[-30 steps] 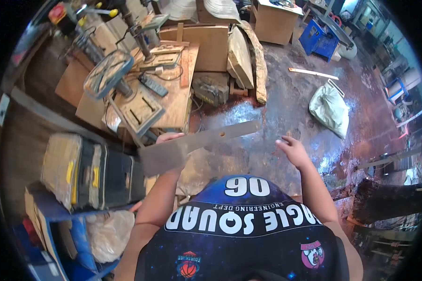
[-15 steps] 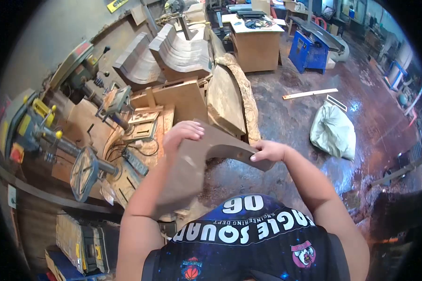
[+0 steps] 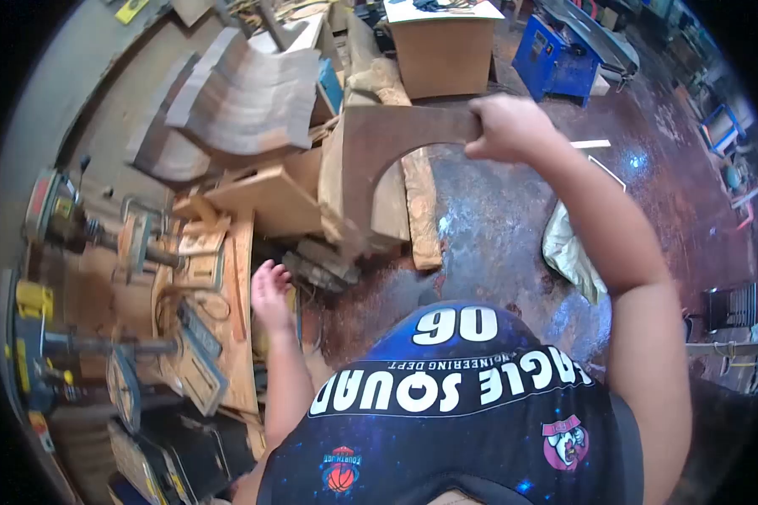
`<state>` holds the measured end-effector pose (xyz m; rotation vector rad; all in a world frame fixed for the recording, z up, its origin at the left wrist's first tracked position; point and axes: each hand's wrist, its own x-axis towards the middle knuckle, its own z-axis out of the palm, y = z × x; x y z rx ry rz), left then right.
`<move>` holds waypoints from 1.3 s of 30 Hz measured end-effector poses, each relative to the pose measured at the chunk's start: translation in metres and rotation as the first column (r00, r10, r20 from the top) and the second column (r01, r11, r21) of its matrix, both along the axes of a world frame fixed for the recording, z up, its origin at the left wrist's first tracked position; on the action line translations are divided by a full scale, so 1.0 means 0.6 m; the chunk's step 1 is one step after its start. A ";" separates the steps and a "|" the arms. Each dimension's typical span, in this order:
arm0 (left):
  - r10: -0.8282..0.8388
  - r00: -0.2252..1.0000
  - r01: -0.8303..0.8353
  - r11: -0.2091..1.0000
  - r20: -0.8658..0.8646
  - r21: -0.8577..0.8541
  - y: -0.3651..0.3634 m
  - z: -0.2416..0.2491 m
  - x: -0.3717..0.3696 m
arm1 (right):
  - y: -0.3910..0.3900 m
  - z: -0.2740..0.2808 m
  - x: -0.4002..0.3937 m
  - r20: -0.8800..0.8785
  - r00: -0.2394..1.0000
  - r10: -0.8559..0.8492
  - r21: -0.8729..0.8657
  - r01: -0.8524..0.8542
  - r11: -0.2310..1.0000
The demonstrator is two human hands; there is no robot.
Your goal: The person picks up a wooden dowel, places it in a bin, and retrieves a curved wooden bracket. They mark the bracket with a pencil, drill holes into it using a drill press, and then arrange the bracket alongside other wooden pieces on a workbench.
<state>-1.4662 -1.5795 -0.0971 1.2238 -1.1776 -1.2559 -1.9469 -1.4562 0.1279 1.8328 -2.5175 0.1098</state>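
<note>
My right hand (image 3: pixel 514 130) is closed around one end of a brown, arch-shaped wooden piece (image 3: pixel 369 141). The piece is held out in front of me, with its curved cut-out facing down and right. Its lower left end is blurred and hangs over a wooden slab (image 3: pixel 391 206). My left hand (image 3: pixel 271 295) is off the piece, below and left of it, with its fingers loosely apart and nothing in them. It is near the edge of a wooden work surface (image 3: pixel 242 337).
Curved laminated wood forms (image 3: pixel 253 97) stand at the upper left. Drill presses (image 3: pixel 135 244) line the left side. A desk (image 3: pixel 442 55) and a blue machine (image 3: pixel 547 55) stand at the back. A pale sack (image 3: pixel 568 252) lies on the wet-looking floor.
My left hand has let go of the wooden piece and dropped lower left. My right hand has raised the piece up and away from my body. The view has shifted too.
</note>
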 end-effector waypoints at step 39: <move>0.369 0.926 -0.356 0.785 -0.080 -0.506 -0.564 0.026 -1.185 | -0.755 -0.327 -0.855 0.357 0.613 0.705 -0.089 -0.729 0.679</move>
